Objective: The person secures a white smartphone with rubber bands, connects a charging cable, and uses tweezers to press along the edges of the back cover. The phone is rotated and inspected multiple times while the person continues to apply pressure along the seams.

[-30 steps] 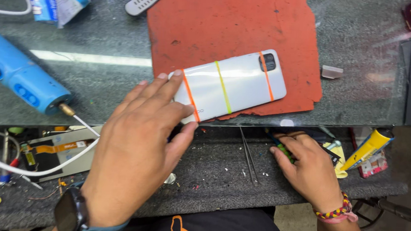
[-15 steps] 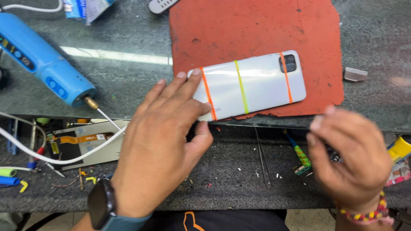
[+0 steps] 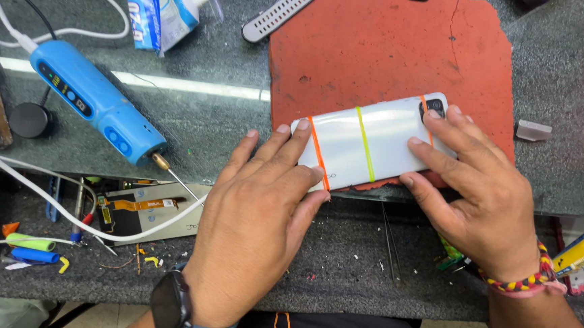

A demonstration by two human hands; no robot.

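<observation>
We press both hands flat on a white phone [image 3: 367, 148] that lies face down between them, on the near edge of a red mat [image 3: 393, 55]. Our left hand [image 3: 258, 216] covers its near end with fingers spread, not clenched; our right hand [image 3: 476, 189] rests open over the camera end. Two orange rubber bands [image 3: 318, 152] and a yellow-green band [image 3: 365, 143] wrap the phone. A blue rotary tool [image 3: 96, 101] lies well left of our left hand, tweezers [image 3: 390, 241] just below the hands.

Right hand [image 3: 482, 196] now up from the lower shelf onto the phone [image 3: 374, 145].
</observation>
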